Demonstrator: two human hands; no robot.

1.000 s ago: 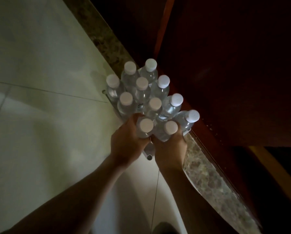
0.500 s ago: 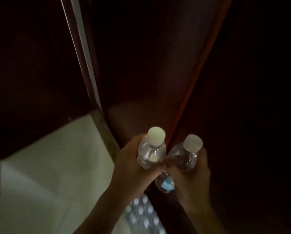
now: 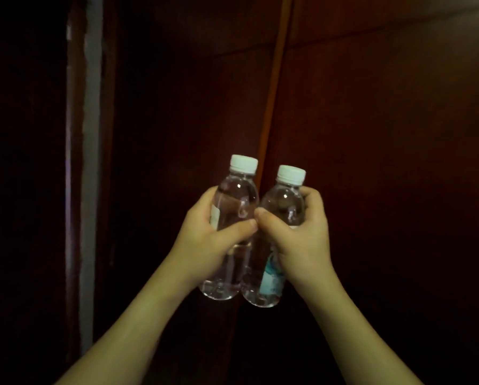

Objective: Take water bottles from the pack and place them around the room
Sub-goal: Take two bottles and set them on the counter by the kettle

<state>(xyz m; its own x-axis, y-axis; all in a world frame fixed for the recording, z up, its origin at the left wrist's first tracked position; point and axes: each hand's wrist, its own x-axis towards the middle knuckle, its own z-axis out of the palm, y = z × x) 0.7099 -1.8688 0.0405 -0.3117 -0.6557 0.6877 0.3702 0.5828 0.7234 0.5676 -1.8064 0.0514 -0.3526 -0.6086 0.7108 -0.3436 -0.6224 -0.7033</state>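
Note:
I hold two small clear water bottles with white caps upright in front of me, side by side and touching. My left hand [image 3: 205, 240] is wrapped around the left bottle [image 3: 237, 195]. My right hand [image 3: 302, 237] grips the right bottle [image 3: 284, 198], which carries a blue-green label low on its side. My thumbs meet between the bottles. The pack of bottles is out of view.
Dark reddish wooden panels [image 3: 371, 134] fill the view close ahead, with an orange-lit vertical edge [image 3: 274, 87] running down behind the bottles. A pale vertical strip [image 3: 89, 162] stands at the left. The room is dim.
Both hands lifted one bottle each out of the pack on the floor and raised them. My view has swung up from the floor to the wooden panels, and the pack has dropped out of sight.

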